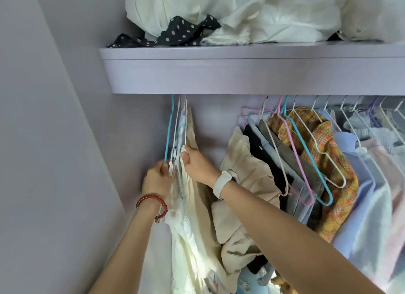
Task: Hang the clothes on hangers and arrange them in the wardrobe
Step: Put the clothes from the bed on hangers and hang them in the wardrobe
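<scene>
Cream garments [192, 206] in both hands' grip

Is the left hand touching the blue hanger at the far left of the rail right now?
Touching. The head view shows the left hand with its fingertips pinched around the lower end of the blue hanger, with no gap visible between them.

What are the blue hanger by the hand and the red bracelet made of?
The thin blue hanger looks like wire with a smooth, matte plastic coating: very slim, evenly coloured. The red beaded bracelet on the left wrist has round, glossy beads, maybe glass, stone or plastic; the picture cannot settle which.
</scene>
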Demonstrator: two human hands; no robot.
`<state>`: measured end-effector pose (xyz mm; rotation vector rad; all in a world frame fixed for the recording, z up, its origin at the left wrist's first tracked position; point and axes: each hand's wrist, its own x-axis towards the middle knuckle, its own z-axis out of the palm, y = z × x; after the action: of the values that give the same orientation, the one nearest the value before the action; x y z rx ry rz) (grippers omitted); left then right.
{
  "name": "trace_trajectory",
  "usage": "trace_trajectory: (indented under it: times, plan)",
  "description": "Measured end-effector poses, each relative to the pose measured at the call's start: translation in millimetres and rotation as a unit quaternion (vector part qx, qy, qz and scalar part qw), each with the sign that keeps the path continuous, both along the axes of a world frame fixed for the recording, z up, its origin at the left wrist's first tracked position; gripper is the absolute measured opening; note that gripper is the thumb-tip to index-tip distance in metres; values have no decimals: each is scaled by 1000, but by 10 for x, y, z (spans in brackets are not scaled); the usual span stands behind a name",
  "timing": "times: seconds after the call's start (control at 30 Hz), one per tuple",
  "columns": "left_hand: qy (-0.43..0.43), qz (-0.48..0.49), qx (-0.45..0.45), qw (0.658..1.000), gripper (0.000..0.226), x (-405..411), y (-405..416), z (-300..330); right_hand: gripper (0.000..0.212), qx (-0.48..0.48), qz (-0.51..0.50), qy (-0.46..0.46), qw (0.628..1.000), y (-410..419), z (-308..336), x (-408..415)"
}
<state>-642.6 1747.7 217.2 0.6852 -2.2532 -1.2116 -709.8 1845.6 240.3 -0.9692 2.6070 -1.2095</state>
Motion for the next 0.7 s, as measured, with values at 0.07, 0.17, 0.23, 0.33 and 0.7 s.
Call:
trace_trajectory:
  times: [0.07,0.17,0.23,0.33,0.7]
  plan:
    - [8,15,39,999,36,15,74,53,40,-13,-14,-31,999,118,-54,19]
    - [37,45,43,997,36,5,225,152,41,-79,-27,5,997,507,-149,98]
    - [72,55,-66,994,38,3,388,229,35,-117,-87,95,985,834,-170,154]
    - [195,-7,-178,964,43,-87,764,372,31,-129,-209,286,926,1375,-92,166]
    - [-7,-267,36,963,43,-699,2189,-210,41,129,-380,189,896,2446,-194,-149]
